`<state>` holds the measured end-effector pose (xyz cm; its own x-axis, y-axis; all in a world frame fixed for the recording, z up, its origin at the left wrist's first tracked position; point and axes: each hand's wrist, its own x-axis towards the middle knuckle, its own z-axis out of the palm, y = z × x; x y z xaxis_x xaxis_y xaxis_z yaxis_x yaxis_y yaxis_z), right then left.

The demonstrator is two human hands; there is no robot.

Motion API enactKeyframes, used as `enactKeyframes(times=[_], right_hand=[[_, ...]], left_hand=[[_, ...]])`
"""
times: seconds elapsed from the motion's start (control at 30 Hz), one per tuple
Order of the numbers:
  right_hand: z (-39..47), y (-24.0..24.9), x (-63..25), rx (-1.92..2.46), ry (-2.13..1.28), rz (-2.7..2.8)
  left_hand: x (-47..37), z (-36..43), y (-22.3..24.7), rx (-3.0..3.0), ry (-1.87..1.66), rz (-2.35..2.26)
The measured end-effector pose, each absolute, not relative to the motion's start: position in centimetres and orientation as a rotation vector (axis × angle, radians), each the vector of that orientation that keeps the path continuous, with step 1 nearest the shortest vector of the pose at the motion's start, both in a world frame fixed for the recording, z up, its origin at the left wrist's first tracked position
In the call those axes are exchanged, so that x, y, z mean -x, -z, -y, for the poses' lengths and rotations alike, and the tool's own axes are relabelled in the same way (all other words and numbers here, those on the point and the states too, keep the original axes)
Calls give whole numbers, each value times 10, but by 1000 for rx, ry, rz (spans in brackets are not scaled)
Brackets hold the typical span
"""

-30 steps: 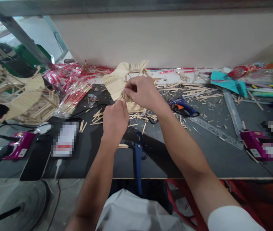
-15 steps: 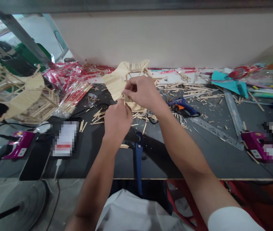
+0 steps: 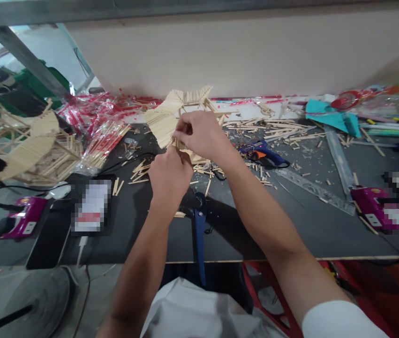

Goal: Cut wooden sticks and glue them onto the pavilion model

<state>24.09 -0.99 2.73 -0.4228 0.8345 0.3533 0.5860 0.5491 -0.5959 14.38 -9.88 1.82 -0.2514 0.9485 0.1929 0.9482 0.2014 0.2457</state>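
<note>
My left hand [image 3: 169, 176] has risen to meet my right hand [image 3: 201, 135]; both now pinch the stick model [image 3: 171, 117] at its near edge. Blue cutters [image 3: 199, 225] lie just below the model, untouched.

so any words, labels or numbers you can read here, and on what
None can be read.
Phone screen: blurred out.
Purple tool label: blurred out.
Purple tool sticker: too small.
Ruler marks: too small.
Red-printed wrappers: too small.
</note>
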Motion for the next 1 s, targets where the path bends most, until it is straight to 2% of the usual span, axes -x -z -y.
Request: enactKeyframes(times=[1.0], right_hand=[[14, -30, -240, 1177, -500, 2159]], left_hand=[[-150, 93, -16, -1851, -575, -2472]])
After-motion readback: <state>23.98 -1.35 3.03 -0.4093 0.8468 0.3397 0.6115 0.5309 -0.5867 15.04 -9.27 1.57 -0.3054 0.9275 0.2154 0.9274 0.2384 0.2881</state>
